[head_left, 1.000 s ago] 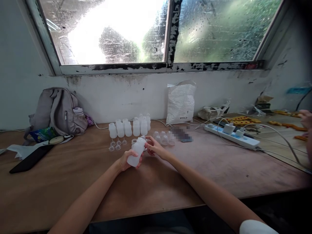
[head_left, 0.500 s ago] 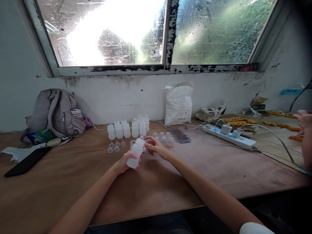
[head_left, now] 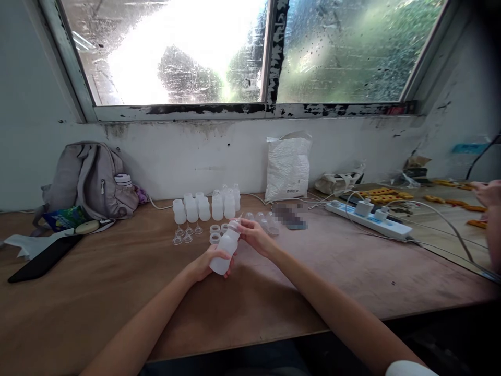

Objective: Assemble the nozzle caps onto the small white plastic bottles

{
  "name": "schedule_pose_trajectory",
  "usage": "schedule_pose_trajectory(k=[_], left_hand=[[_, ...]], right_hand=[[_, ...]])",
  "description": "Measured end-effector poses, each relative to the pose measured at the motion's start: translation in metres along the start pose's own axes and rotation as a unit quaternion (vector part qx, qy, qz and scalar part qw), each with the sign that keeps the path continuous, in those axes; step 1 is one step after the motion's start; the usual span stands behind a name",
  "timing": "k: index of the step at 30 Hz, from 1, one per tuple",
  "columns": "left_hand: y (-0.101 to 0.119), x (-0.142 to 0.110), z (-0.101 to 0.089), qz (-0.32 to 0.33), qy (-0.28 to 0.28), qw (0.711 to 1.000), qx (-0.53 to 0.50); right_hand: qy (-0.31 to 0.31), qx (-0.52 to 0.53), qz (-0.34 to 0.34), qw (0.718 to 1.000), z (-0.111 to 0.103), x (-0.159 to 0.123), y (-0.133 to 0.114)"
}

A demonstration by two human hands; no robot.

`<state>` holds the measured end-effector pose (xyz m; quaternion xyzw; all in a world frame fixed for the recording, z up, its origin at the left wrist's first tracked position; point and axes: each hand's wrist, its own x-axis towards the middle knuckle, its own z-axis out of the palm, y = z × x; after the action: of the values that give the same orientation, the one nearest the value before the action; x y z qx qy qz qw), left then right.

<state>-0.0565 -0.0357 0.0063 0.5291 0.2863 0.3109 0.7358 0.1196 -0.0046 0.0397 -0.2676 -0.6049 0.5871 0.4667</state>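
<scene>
A frosted white baby bottle (head_left: 225, 253) is tilted up to the right above the table. My left hand (head_left: 206, 262) is wrapped around its lower body. At the bottle's top, the fingers of my right hand (head_left: 253, 236) are closed on the collar, which they partly hide. Just behind lie several white rings (head_left: 215, 238), partly covered by the bottle. Clear bottle nipples (head_left: 188, 236) stand in a group to the left. Behind them are rows of frosted baby bottles (head_left: 204, 208), some with clear tops. Clear domed caps (head_left: 273, 224) sit beyond my right hand.
A grey backpack (head_left: 92, 180) and a black flat case (head_left: 45, 259) are at the left. A white plastic bag (head_left: 288, 167) leans on the wall. A power strip (head_left: 368, 220) with cables lies to the right, near yellow parts (head_left: 385, 195). Another person's hand (head_left: 488, 193) shows at the right edge.
Both hands and the bottle have moved slightly right. My right fingers have closed around the bottle's top, and more of the white rings show.
</scene>
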Motion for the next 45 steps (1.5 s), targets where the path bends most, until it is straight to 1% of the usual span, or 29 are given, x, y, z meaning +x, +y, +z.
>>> schedule_pose_trajectory(k=[2, 3, 4, 5, 6, 8, 9, 10, 12, 15, 17, 18, 20, 22, 24, 27, 29, 31, 33, 35, 36, 38, 39, 41, 43, 45], left_hand=[[-0.001, -0.001, 0.001, -0.009, -0.018, 1.0, 0.002], [-0.001, -0.001, 0.002, -0.001, -0.011, 1.0, 0.004], [-0.001, -0.001, 0.003, 0.017, 0.011, 1.0, 0.003], [-0.001, 0.0, 0.003, 0.041, 0.042, 0.998, 0.002], [-0.001, 0.001, 0.004, 0.065, 0.078, 0.995, 0.0], [-0.001, 0.004, 0.003, 0.098, 0.147, 0.984, 0.003], [-0.001, 0.005, 0.002, 0.104, 0.178, 0.979, 0.006], [-0.001, 0.006, 0.001, 0.103, 0.203, 0.974, 0.008], [0.0, 0.007, -0.001, 0.102, 0.234, 0.967, 0.013], [0.0, 0.008, -0.002, 0.104, 0.25, 0.961, 0.053], [-0.001, 0.008, -0.002, 0.122, 0.265, 0.947, 0.138], [-0.002, 0.009, -0.001, 0.134, 0.274, 0.933, 0.194], [-0.003, 0.009, -0.001, 0.158, 0.281, 0.898, 0.299], [-0.005, 0.009, -0.001, 0.182, 0.281, 0.871, 0.359], [-0.006, 0.01, -0.001, 0.213, 0.29, 0.858, 0.367], [-0.005, 0.011, -0.004, 0.257, 0.311, 0.849, 0.343], [-0.003, 0.013, -0.008, 0.273, 0.335, 0.837, 0.335], [0.001, 0.014, -0.015, 0.281, 0.379, 0.814, 0.339], [0.006, 0.013, -0.025, 0.286, 0.425, 0.788, 0.343], [0.01, 0.012, -0.037, 0.296, 0.456, 0.764, 0.348], [0.012, 0.01, -0.043, 0.304, 0.467, 0.751, 0.354], [0.014, 0.008, -0.054, 0.321, 0.482, 0.722, 0.379], [0.013, 0.007, -0.058, 0.326, 0.484, 0.708, 0.398], [0.01, 0.006, -0.062, 0.33, 0.477, 0.684, 0.443], [0.007, 0.006, -0.063, 0.326, 0.454, 0.665, 0.495], [0.005, 0.005, -0.061, 0.318, 0.421, 0.646, 0.552]], right_hand=[[0.045, -0.009, -0.025, 0.999, -0.008, 0.003, 0.001], [0.076, -0.042, -0.035, 0.996, -0.013, 0.005, 0.003], [0.106, -0.099, -0.039, 0.989, -0.018, 0.006, 0.006], [0.129, -0.181, -0.038, 0.974, -0.023, 0.008, 0.01], [0.141, -0.27, -0.035, 0.952, -0.027, 0.008, 0.015], [0.131, -0.413, -0.031, 0.901, -0.033, 0.009, 0.025], [0.119, -0.453, -0.032, 0.883, -0.034, 0.009, 0.03], [0.108, -0.474, -0.033, 0.873, -0.034, 0.008, 0.034], [0.097, -0.481, -0.034, 0.871, -0.032, 0.007, 0.037], [0.095, -0.497, -0.064, 0.86, -0.025, 0.005, 0.029], [0.1, -0.491, -0.109, 0.858, -0.017, 0.003, 0.017], [0.1, -0.481, -0.131, 0.861, -0.012, 0.002, 0.011], [0.079, -0.455, -0.155, 0.874, -0.002, -0.001, 0.001], [0.051, -0.425, -0.163, 0.889, 0.008, -0.002, -0.003], [0.044, -0.39, -0.162, 0.906, 0.015, -0.003, -0.002], [0.047, -0.339, -0.149, 0.928, 0.019, 0.002, -0.003], [0.029, -0.335, -0.15, 0.93, 0.017, 0.008, -0.008], [0.018, -0.362, -0.169, 0.917, 0.014, 0.018, -0.017], [0.024, -0.39, -0.196, 0.899, 0.01, 0.034, -0.029], [0.034, -0.393, -0.212, 0.894, 0.006, 0.054, -0.042], [0.052, -0.392, -0.216, 0.893, 0.003, 0.066, -0.048], [0.114, -0.405, -0.215, 0.881, 0.0, 0.093, -0.062], [0.151, -0.421, -0.22, 0.867, 0.0, 0.107, -0.069], [0.196, -0.492, -0.22, 0.819, 0.002, 0.135, -0.079], [0.202, -0.591, -0.164, 0.763, 0.007, 0.164, -0.085], [0.188, -0.626, -0.12, 0.747, 0.014, 0.191, -0.083]])
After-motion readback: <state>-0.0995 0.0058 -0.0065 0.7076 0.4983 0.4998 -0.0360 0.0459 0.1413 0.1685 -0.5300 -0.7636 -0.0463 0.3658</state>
